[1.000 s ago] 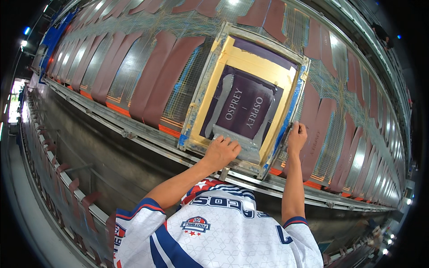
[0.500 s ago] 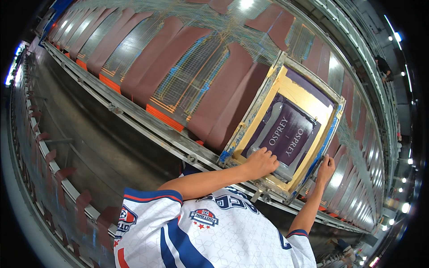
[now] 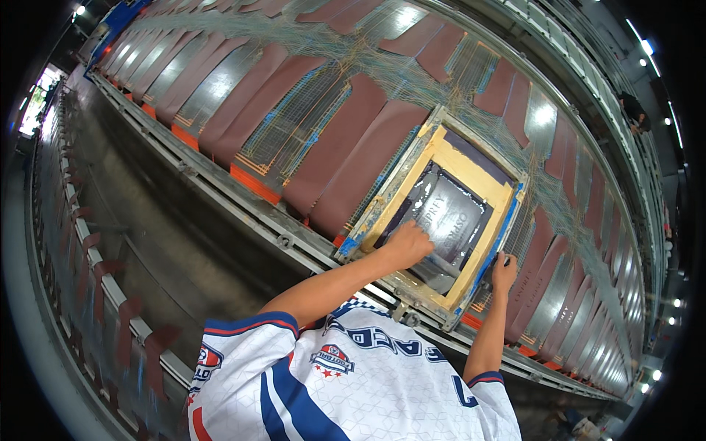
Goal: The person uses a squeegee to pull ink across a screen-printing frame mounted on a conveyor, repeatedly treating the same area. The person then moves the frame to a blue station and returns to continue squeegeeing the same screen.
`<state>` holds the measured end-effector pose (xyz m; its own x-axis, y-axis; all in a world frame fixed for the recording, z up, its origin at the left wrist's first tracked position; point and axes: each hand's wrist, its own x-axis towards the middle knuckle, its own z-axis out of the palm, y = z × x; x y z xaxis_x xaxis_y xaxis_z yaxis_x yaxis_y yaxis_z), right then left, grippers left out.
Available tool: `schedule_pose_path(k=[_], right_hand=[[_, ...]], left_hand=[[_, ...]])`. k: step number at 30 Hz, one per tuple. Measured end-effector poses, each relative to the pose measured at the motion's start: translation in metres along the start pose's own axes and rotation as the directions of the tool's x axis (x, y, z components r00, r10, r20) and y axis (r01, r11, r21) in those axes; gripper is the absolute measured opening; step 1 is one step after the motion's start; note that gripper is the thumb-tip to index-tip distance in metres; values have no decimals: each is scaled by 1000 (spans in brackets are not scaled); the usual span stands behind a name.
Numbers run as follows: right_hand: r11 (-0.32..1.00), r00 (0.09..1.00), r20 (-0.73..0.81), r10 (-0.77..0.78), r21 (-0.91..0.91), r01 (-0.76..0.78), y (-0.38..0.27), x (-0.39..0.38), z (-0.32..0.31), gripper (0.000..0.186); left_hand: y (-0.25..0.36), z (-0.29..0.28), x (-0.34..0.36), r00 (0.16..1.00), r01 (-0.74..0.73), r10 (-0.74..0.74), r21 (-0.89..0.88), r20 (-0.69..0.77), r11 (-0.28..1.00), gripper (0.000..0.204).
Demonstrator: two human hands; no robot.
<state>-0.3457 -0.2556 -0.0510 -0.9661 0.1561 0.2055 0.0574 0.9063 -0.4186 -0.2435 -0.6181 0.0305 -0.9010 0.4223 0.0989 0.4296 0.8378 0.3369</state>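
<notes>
A screen-printing frame with a worn, blue-flecked rim lies tilted across the long table. Yellowish tape borders its dark mesh window, where grey, shiny ink partly covers pale lettering. My left hand is closed over the near left part of the window, around what looks like a squeegee, its grip mostly hidden by the fingers. My right hand grips the frame's right side near its lower corner, and a small dark piece shows at the fingertips.
Rows of maroon cut panels lie on the long table, some at the right bearing pale or dark print. A metal rail edges the table's near side. To the left runs another rack with maroon strips hanging. A person stands far right.
The window has turned from mostly purple to grey, shiny ink over the lettering. Both hands and the frame appear further left in view. Printed panels to the right of the frame now show more plainly.
</notes>
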Motion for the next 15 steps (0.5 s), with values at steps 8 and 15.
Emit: schedule_pose_path(k=[8, 15], right_hand=[[701, 603, 374, -704, 236, 672, -192, -90, -83, 46], [810, 695, 417, -586, 268, 522, -187, -95, -69, 40]], left_hand=[[-36, -37, -26, 961, -225, 175, -236, -214, 945, 32], [-215, -90, -161, 940, 338, -340, -97, -5, 936, 17]])
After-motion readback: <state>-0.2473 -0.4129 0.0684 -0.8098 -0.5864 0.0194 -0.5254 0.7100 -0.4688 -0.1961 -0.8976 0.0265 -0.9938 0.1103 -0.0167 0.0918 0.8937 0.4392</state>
